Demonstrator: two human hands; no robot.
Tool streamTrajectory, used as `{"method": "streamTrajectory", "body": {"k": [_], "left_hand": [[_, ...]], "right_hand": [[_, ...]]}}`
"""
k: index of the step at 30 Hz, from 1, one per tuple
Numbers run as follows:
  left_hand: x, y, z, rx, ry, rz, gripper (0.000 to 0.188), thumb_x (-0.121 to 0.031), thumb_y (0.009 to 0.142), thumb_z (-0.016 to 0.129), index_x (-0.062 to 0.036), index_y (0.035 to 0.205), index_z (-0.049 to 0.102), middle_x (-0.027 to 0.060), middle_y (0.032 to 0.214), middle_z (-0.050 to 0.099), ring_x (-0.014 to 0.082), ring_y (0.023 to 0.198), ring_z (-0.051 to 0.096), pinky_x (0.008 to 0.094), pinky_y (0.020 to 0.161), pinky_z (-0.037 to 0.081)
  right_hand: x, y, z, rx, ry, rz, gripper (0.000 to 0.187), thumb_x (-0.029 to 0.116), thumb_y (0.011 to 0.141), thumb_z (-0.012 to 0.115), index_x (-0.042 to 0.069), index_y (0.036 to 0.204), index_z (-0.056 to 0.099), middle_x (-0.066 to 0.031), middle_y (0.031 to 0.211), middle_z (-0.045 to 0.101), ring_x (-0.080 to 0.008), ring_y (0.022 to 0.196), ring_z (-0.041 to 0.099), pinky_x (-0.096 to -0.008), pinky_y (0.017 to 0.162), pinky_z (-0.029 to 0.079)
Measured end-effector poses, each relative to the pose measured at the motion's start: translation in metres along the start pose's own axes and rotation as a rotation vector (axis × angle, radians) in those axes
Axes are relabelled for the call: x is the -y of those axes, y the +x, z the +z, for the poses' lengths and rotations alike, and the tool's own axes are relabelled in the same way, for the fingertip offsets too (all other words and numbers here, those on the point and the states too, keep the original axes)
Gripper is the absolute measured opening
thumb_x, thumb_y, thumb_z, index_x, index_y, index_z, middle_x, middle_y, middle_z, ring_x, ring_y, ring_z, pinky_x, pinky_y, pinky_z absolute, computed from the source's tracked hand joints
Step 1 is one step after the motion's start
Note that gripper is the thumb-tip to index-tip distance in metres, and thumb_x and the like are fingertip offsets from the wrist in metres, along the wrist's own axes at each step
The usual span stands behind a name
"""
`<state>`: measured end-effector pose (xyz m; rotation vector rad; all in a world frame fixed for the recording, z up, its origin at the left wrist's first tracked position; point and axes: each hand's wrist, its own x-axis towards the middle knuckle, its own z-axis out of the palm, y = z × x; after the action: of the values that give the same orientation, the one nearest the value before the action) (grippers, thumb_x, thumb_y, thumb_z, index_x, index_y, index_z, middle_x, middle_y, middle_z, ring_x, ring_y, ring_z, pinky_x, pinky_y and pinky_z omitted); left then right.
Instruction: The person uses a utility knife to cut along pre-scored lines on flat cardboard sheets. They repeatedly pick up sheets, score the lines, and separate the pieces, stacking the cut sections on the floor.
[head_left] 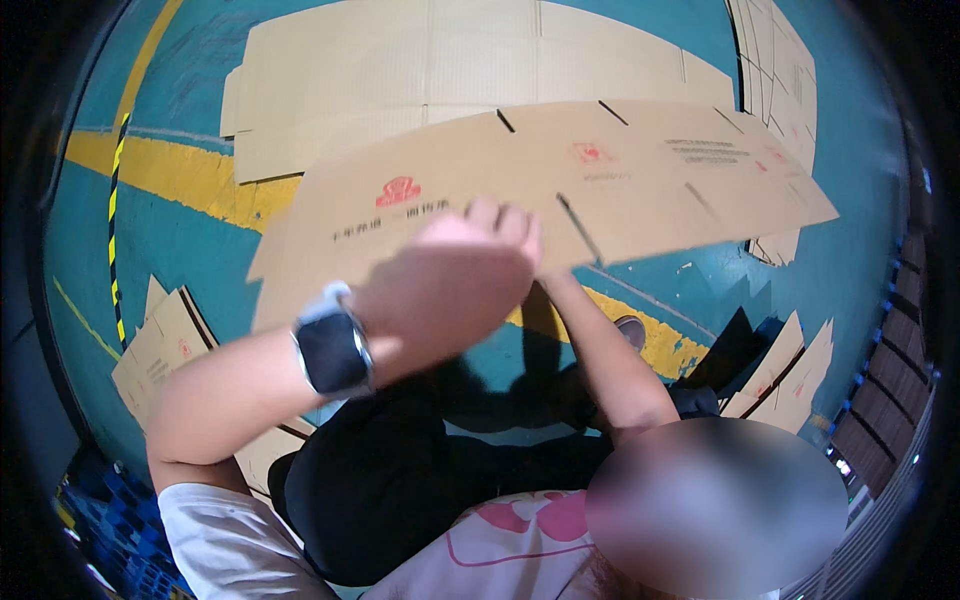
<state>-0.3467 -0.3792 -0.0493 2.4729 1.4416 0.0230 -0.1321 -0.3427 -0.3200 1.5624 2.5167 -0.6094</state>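
A flat, unfolded cardboard box (520, 180) with red and black print and dark slots is raised and tilted in front of me. My left hand (480, 235), on the arm with the dark watch (334, 352), is at the sheet's near edge, slightly blurred. Its fingers look curled and closed on the cardboard. From the lower right my right forearm (600, 350) reaches toward the same edge. Behind the left hand and the sheet, my right hand is hidden, so its fingers cannot be seen.
Flat, plain cardboard sheets (380, 60) lie beyond on the green floor (190, 60). More cardboard is stacked at the far right (780, 80), the left (165, 345) and the near right (790, 375). Yellow floor markings (190, 175) run beneath the raised sheet.
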Motion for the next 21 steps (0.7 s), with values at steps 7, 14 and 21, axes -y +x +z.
{"method": "streamTrajectory", "body": {"k": [7,14,21], "left_hand": [[0.136,-0.057,-0.066,0.017,-0.173,-0.445,0.016,-0.016,0.085,0.06,-0.0017,0.089,0.064,0.0135,0.073,0.062,0.0243,0.067,0.061,0.0328,0.064,0.05],[0.214,-0.117,-0.07,0.067,-0.378,-0.668,0.03,-0.029,0.09,0.061,0.0001,0.097,0.065,0.0004,0.068,0.056,0.0077,0.068,0.054,0.0247,0.06,0.048],[0.214,-0.101,-0.092,-0.01,-0.758,-0.639,0.028,-0.027,0.092,0.059,0.0005,0.096,0.064,0.0051,0.077,0.063,0.013,0.068,0.061,0.0297,0.059,0.053]], "right_hand": [[0.046,0.006,-0.049,0.278,0.875,0.153,0.02,0.007,0.087,0.058,0.004,0.08,0.039,-0.0053,0.071,0.048,-0.016,0.074,0.059,-0.0326,0.069,0.05],[0.109,-0.007,-0.1,0.37,1.332,-0.06,0.019,0.001,0.092,0.05,0.007,0.079,0.038,-0.0103,0.086,0.064,-0.0129,0.079,0.061,-0.0274,0.073,0.05],[0.152,-0.014,-0.117,0.401,1.343,-0.07,0.017,0.002,0.091,0.052,0.008,0.08,0.041,-0.0068,0.078,0.062,-0.0114,0.068,0.058,-0.026,0.063,0.048]]}}
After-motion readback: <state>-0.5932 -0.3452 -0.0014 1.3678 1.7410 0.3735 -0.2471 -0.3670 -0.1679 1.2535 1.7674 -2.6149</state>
